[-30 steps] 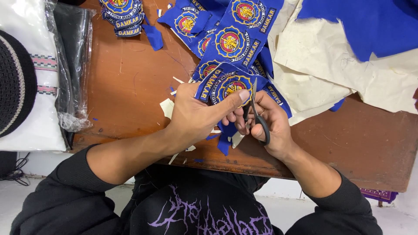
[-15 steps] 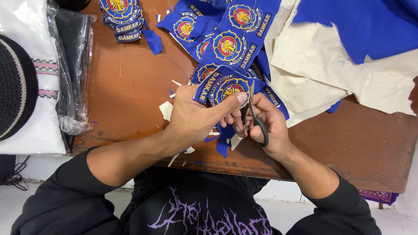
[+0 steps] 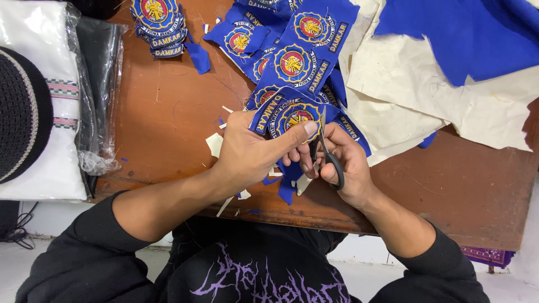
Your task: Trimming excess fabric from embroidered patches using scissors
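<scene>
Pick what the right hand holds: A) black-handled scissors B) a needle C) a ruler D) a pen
A: the right hand has its fingers through the black loops of the scissors, blades against the blue patch that the left hand pinches.

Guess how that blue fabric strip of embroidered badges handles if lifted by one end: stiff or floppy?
Probably floppy: the badge strip already folds and drapes over other pieces on the table. Likely light, since the left hand props one badge with a thumb. The embroidered rounds look denser, so perhaps stiffer there.
</scene>
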